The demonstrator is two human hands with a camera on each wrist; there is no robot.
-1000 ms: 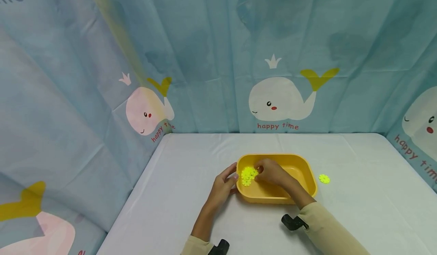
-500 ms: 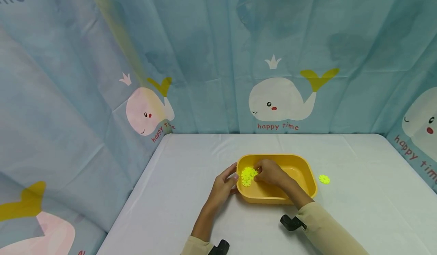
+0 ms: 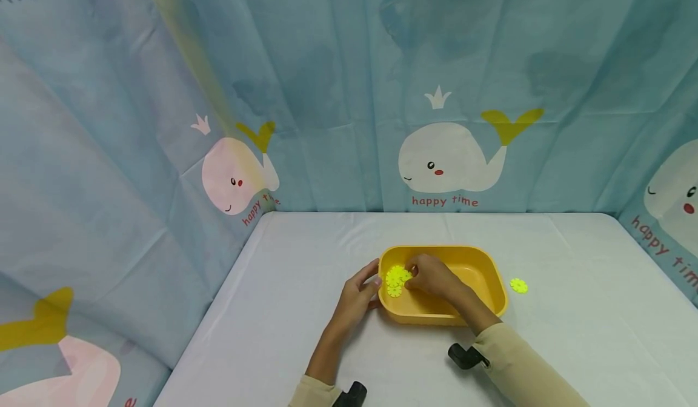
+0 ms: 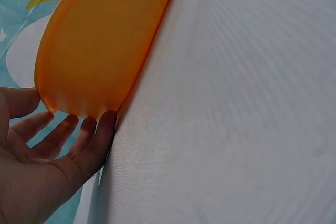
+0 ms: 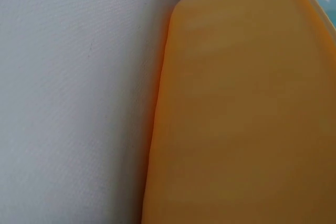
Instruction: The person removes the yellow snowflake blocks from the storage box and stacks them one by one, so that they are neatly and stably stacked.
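A yellow tray stands on the white table. Small bright yellow notched discs are heaped in its left end. My left hand is at that end; in the left wrist view its spread fingers rest on the outer wall, with the thumb by the rim. My right hand reaches inside over the near side, fingers bent, thumb and finger around the heap's right edge, pinching at a disc. Its fingertips are partly hidden, and the right wrist view shows mostly the tray's outside.
One loose yellow disc lies on the white tablecloth, right of the tray. A blue curtain with printed whales hangs behind and beside the table. Black wrist cameras are strapped near both sleeves.
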